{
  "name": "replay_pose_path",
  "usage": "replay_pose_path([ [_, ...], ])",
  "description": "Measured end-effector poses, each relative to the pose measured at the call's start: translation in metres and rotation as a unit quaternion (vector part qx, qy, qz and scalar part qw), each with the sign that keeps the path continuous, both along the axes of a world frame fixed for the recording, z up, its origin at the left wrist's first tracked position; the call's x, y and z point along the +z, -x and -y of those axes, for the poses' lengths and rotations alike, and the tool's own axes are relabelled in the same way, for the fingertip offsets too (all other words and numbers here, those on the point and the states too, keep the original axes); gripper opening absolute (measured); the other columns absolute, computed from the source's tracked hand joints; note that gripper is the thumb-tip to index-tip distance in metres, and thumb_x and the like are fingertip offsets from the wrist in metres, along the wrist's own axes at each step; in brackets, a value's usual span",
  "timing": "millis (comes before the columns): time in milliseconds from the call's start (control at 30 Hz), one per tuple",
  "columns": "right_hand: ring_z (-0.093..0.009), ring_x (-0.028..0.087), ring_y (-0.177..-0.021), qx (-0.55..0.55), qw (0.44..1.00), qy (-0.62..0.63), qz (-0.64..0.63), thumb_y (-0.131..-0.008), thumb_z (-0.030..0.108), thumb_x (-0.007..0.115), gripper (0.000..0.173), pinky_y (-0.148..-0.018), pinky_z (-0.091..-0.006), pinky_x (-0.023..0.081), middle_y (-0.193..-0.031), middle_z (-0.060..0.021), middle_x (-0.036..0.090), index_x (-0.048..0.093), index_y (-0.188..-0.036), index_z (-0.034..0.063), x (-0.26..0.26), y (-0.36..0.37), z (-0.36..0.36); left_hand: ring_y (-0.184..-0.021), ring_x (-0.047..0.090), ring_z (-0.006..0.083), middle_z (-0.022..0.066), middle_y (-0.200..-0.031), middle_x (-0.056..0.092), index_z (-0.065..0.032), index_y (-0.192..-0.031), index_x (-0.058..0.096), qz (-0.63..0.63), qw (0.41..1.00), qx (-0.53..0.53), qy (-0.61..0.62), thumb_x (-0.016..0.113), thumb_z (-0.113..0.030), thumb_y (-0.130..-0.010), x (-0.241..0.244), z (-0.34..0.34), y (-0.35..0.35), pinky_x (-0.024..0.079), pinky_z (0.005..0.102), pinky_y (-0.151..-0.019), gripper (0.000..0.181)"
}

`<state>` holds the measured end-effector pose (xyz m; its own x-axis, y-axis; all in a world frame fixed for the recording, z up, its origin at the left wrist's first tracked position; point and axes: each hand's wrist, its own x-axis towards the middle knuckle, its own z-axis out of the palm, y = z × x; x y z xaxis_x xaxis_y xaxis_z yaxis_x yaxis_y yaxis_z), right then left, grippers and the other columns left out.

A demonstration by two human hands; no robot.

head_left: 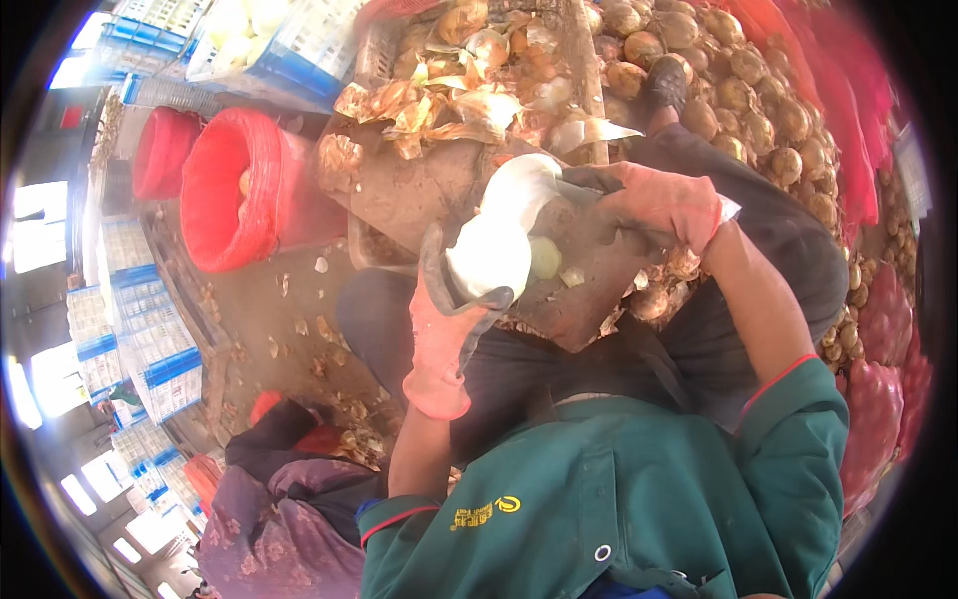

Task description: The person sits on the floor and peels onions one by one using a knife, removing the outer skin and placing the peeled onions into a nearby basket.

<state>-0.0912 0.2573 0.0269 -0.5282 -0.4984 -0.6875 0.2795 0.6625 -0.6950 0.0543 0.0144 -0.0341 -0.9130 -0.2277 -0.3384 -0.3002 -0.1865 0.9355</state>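
Note:
My left hand (453,318), in a red glove with a dark grey palm, cups a peeled white onion (490,258) above a worn board. Right beyond it is another bright white rounded piece (520,183); glare hides whether the two are joined. In a matching glove, my right hand (655,202) is closed around what looks like a small knife (578,193). Its short grey blade points left against that white piece, and the fingers cover the grip. A pale green onion piece (545,257) and a smaller scrap (572,277) lie on the board (397,198) between my hands.
Dry onion skins (449,112) heap at the board's far side. Unpeeled onions (748,97) pile at the right. Red-lined buckets (232,187) and white-and-blue crates (161,337) stand left. Another person's patterned clothing (288,524) is close at lower left. Filled red mesh sacks (872,419) sit right.

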Motion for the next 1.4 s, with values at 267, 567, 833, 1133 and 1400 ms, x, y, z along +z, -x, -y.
replay_pose_path([
  [267,-0.013,0.057,-0.043,-0.026,0.995,-0.098,0.006,-0.083,0.008,0.047,0.063,-0.037,-0.0274,0.049,-0.076,-0.0069,0.063,0.045,-0.145,0.0168,0.051,0.000,-0.028,-0.119,0.055,0.0261,0.0164,-0.137,0.048,0.0028,-0.149,0.027,0.045,0.998,-0.038,-0.012,0.079,-0.006,-0.072,0.018,0.005,-0.001,0.053,0.0350,-0.091,0.094],
  [567,-0.031,0.067,-0.072,0.087,0.981,0.033,-0.168,-0.085,0.010,0.056,0.052,-0.067,-0.0404,0.055,-0.089,-0.0198,0.068,0.050,-0.137,0.0064,0.039,-0.043,-0.007,-0.122,0.053,0.0253,0.0159,-0.138,0.048,0.0034,-0.150,0.025,0.034,0.997,-0.072,-0.003,0.084,-0.013,-0.069,0.013,0.011,-0.003,0.052,0.0341,-0.091,0.101],
  [833,-0.040,0.066,-0.088,0.118,0.983,-0.010,-0.144,-0.085,0.009,0.055,0.055,-0.080,-0.0461,0.053,-0.088,-0.0247,0.066,0.044,-0.138,0.0021,0.000,-0.079,-0.007,-0.126,0.051,0.0254,0.0171,-0.138,0.050,0.0038,-0.149,0.024,0.013,0.981,-0.113,0.160,0.084,-0.049,-0.063,-0.004,0.016,-0.012,0.045,0.0360,-0.102,0.117],
  [1133,-0.031,0.065,-0.057,0.183,0.976,-0.043,-0.109,-0.088,0.010,0.051,0.054,-0.054,-0.0415,0.052,-0.075,-0.0190,0.065,0.043,-0.142,0.0094,0.008,-0.057,0.003,-0.120,0.057,0.0203,0.0131,-0.135,0.056,-0.0015,-0.147,0.033,0.002,0.930,-0.169,0.326,0.092,-0.031,-0.058,0.009,0.014,-0.009,0.046,0.0338,-0.102,0.111],
  [1400,-0.028,0.067,-0.069,0.379,0.856,0.000,-0.352,-0.083,0.007,0.049,0.050,-0.063,-0.0386,0.053,-0.082,-0.0166,0.067,0.053,-0.133,0.0125,-0.032,-0.027,0.018,-0.120,0.057,0.0205,0.0118,-0.138,0.055,-0.0033,-0.148,0.034,-0.002,0.933,-0.210,0.291,0.088,-0.014,-0.058,0.019,0.015,-0.004,0.046,0.0335,-0.102,0.105],
])
